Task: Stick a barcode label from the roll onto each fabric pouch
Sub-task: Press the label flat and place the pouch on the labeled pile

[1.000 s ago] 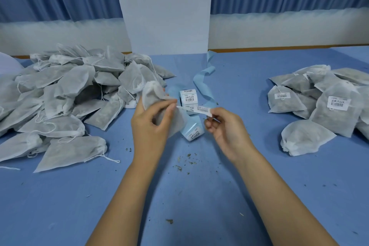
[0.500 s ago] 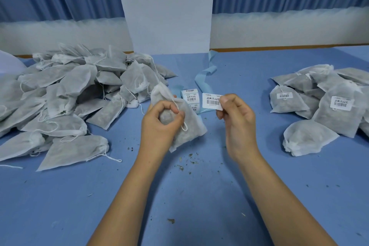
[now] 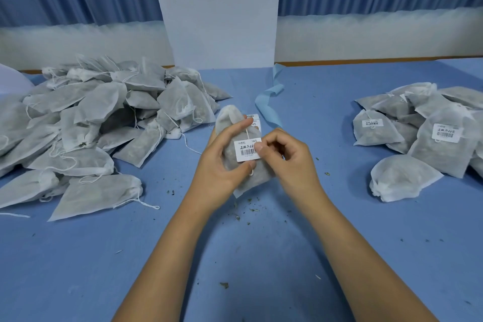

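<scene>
My left hand [image 3: 222, 162] grips a grey fabric pouch [image 3: 257, 178] above the middle of the blue table, with the thumb under the label and the fingers round the pouch's upper part. A white barcode label [image 3: 247, 149] lies on the pouch's front. My right hand [image 3: 283, 154] has its thumb on the label's right edge, its fingers curled. The label roll [image 3: 254, 118] is mostly hidden behind the pouch; only its top shows. Its blue backing strip [image 3: 269, 102] trails away toward the back.
A large heap of unlabelled pouches [image 3: 86, 128] covers the left of the table. Labelled pouches [image 3: 431, 133] are piled at the right, with one pouch [image 3: 402, 178] lying in front of that pile. A white panel [image 3: 219, 10] stands at the back. Herb crumbs [image 3: 248, 206] dot the cloth.
The right hand peeled a label off the roll and brought it left onto the pouch. The left hand raised the pouch and turned its front toward me.
</scene>
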Demonstrator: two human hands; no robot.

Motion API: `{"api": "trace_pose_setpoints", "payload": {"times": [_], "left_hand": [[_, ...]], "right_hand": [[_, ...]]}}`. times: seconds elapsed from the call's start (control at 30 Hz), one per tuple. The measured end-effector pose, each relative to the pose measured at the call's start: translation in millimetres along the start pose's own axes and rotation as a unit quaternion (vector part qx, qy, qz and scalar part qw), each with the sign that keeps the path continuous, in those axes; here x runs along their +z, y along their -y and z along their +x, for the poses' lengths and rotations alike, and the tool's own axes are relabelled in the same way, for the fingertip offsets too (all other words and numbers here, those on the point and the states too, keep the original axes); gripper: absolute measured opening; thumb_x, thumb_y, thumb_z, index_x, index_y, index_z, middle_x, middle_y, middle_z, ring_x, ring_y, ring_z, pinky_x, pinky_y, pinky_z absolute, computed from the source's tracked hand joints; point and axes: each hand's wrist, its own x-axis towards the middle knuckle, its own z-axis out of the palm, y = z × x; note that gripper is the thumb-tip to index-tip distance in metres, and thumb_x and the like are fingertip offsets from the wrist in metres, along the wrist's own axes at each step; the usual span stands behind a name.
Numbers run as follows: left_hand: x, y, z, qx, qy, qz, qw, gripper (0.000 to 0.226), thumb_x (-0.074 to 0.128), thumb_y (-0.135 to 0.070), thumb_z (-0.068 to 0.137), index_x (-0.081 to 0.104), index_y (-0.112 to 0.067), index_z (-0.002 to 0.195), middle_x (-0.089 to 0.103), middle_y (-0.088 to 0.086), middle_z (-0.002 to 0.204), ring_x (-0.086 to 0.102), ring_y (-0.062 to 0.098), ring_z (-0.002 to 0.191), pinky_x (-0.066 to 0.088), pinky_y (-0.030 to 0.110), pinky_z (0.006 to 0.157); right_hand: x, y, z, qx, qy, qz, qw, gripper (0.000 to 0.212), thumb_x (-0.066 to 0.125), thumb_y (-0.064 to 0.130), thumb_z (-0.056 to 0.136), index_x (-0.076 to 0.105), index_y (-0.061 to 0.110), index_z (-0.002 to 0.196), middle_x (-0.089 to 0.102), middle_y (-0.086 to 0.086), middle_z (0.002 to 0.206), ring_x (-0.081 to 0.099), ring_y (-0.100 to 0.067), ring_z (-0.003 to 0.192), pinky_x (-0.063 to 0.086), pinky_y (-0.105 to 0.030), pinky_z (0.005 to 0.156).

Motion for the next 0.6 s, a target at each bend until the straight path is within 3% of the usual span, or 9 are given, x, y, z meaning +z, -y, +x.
{"api": "trace_pose_setpoints", "payload": {"times": [0.1, 0.2, 0.27, 0.33, 0.43, 0.5, 0.6], "left_hand": [[1.2, 0.9, -0.3, 0.016, 0.007, 0.011, 1.0, 0.067, 0.072, 0.006, 0.078, 0.056, -0.036, 0.127, 0.057, -0.007, 0.133, 0.053, 0.005, 0.124, 0.043, 0.019, 0.1], [2.7, 1.3, 0.8, 0.036, -0.013, 0.003, 0.999, 0.051, 0.072, -0.008, 0.083, 0.058, -0.034, 0.124, 0.058, -0.007, 0.134, 0.05, -0.001, 0.126, 0.038, 0.011, 0.099], [2.4, 2.3, 1.9, 0.053, -0.028, 0.009, 0.998, 0.042, 0.067, -0.006, 0.089, 0.059, -0.03, 0.123, 0.057, -0.001, 0.135, 0.049, 0.001, 0.128, 0.037, 0.012, 0.101], [2.2, 3.3, 2.3, 0.06, -0.034, 0.007, 0.998, 0.04, 0.063, -0.006, 0.092, 0.06, -0.032, 0.122, 0.059, -0.003, 0.134, 0.049, 0.0, 0.128, 0.037, 0.013, 0.102], [4.6, 4.0, 3.9, 0.059, -0.031, -0.027, 0.997, 0.04, 0.06, -0.01, 0.09, 0.06, -0.034, 0.122, 0.063, -0.016, 0.128, 0.051, 0.001, 0.126, 0.039, 0.015, 0.101], [11.2, 3.7, 6.9, 0.059, -0.043, -0.047, 0.996, 0.042, 0.059, -0.011, 0.09, 0.057, -0.032, 0.126, 0.06, -0.017, 0.13, 0.049, 0.004, 0.13, 0.038, 0.022, 0.107], [27.2, 0.9, 12.8, 0.056, -0.075, -0.061, 0.994, 0.049, 0.059, -0.005, 0.092, 0.051, -0.037, 0.129, 0.055, -0.028, 0.132, 0.045, -0.002, 0.131, 0.037, 0.018, 0.107]], "right_hand": [[1.3, -2.9, 1.3, -0.008, -0.026, -0.034, 0.999, 0.021, 0.071, 0.002, 0.082, 0.057, 0.009, 0.066, 0.046, 0.001, 0.064, 0.037, -0.005, 0.058, 0.033, -0.015, 0.058], [1.2, -6.1, 0.0, -0.008, -0.053, -0.05, 0.997, 0.022, 0.076, 0.008, 0.077, 0.061, 0.007, 0.062, 0.048, 0.005, 0.062, 0.038, -0.004, 0.056, 0.033, -0.015, 0.057], [2.3, -5.9, -1.1, -0.018, -0.071, -0.079, 0.994, 0.024, 0.08, 0.013, 0.074, 0.061, 0.012, 0.06, 0.048, 0.009, 0.063, 0.039, -0.004, 0.056, 0.033, -0.014, 0.057], [3.5, -5.2, -0.5, -0.013, -0.106, -0.112, 0.988, 0.027, 0.083, 0.018, 0.07, 0.056, 0.016, 0.07, 0.052, 0.005, 0.076, 0.045, -0.007, 0.064, 0.038, -0.016, 0.06], [-0.7, 0.3, 1.4, 0.069, -0.087, -0.019, 0.994, 0.031, 0.081, 0.017, 0.073, 0.059, 0.015, 0.095, 0.063, -0.001, 0.098, 0.059, -0.008, 0.083, 0.048, -0.018, 0.072], [-4.2, 5.6, -0.8, 0.08, -0.047, 0.046, 0.995, 0.015, 0.075, 0.013, 0.08, 0.067, 0.012, 0.093, 0.072, -0.003, 0.09, 0.067, -0.01, 0.081, 0.051, -0.02, 0.071], [-12.7, 10.3, -7.3, 0.065, -0.082, 0.058, 0.993, 0.005, 0.073, 0.01, 0.082, 0.071, 0.014, 0.08, 0.073, 0.0, 0.077, 0.068, -0.01, 0.071, 0.052, -0.019, 0.065]]}}
